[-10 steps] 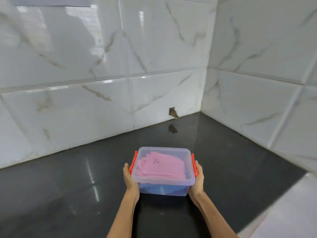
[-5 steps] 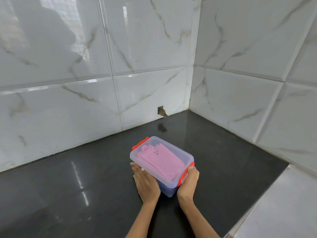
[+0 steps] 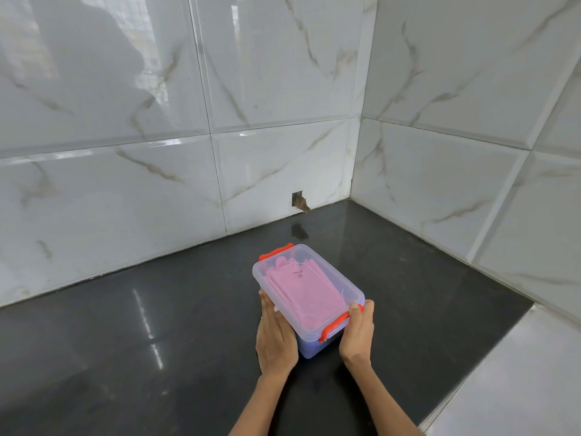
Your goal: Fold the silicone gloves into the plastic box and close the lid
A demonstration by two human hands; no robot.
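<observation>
A clear plastic box (image 3: 352, 294) with its lid on stands on the black countertop (image 3: 157, 325), turned at an angle. Folded pink silicone gloves (image 3: 306, 294) show through the lid. An orange-red latch sits at the far end (image 3: 276, 251) and another at the near end (image 3: 334, 326). My left hand (image 3: 276, 338) lies flat against the box's long left side. My right hand (image 3: 356, 335) grips the near right corner, thumb on the near latch.
White marble-pattern tiled walls meet in a corner behind the box. A small hole (image 3: 298, 201) is cut in the back wall near the counter. A pale tiled ledge (image 3: 518, 372) borders the counter's right edge.
The box has been rotated from square-on to diagonal. My hands have shifted from its two latched ends to the long left side and the near corner.
</observation>
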